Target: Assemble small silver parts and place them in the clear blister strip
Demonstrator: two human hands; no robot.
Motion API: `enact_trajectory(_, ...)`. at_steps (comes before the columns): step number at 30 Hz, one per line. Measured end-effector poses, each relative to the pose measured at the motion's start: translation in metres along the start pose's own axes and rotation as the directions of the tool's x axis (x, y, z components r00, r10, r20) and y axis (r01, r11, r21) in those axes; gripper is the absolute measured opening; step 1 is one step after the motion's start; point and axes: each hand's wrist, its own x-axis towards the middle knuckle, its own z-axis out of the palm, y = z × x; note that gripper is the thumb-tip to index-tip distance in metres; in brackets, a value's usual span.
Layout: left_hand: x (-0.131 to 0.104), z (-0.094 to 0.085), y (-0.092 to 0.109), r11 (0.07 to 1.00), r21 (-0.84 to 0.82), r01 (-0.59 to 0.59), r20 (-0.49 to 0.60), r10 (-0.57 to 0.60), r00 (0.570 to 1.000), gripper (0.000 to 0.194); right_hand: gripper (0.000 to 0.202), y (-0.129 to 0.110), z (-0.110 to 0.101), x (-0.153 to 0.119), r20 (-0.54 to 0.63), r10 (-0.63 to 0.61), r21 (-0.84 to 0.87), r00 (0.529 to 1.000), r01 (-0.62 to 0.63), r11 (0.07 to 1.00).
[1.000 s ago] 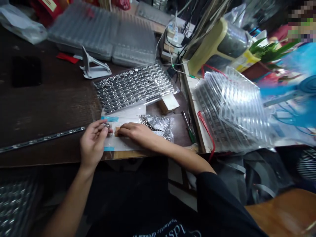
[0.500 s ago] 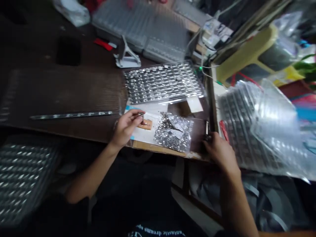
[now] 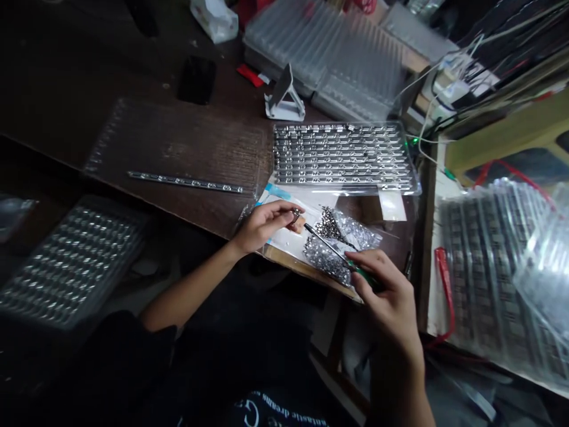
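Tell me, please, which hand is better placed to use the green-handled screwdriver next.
Probably the right hand: it holds the slim green-handled screwdriver, tip towards the small metal part in the left hand.

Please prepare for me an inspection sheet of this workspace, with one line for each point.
Surface: dark table; white sheet near its front edge.
Work things: small metal part; green-handled screwdriver; heap of metal pieces, some apparently bagged; tray of metal parts.
Clutter: white stand; red strip.
Left hand: pinches the small metal part.
Right hand: grips the screwdriver, its tip near that part.
Cables: white cables, back right.
Surroundings: stacked clear trays at right.
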Motion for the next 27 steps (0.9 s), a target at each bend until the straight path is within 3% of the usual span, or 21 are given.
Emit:
enact_trajectory(3, 0.000, -0.001, -0.001, 1.000, 0.024, -0.006, 0.006, 0.006, 1.000, 0.034, 0.030, -0.001, 0.009, 0.007, 0.042, -0.030, 0.004, 0.999, 0.030, 1.000)
enact_trajectory(15, -0.005, 0.001, 0.001, 0.969, 0.233, -0.084, -0.034, 0.094, 0.995, 0.029, 0.028, -0.006, 0.005, 0.009, 0.076, -0.005, -0.048, 0.997, 0.009, 0.999)
enact_trajectory(20, -0.009, 0.006, 0.004, 0.904, 0.409, -0.124, -0.071, 0.167, 0.983, 0.025, 0.025, -0.008, 0.002, 0.010, 0.084, 0.058, -0.049, 0.995, -0.054, 0.997)
enact_trajectory(24, -0.009, 0.006, 0.005, 0.911, 0.395, -0.120, -0.062, 0.157, 0.986, 0.026, 0.023, -0.002, -0.001, 0.009, 0.098, 0.116, 0.015, 0.988, -0.118, 0.993)
enact_trajectory(27, -0.008, 0.004, 0.006, 0.926, 0.358, -0.119, -0.034, 0.140, 0.990, 0.026, 0.021, 0.006, -0.001, 0.009, 0.161, 0.217, 0.120, 0.963, -0.237, 0.964)
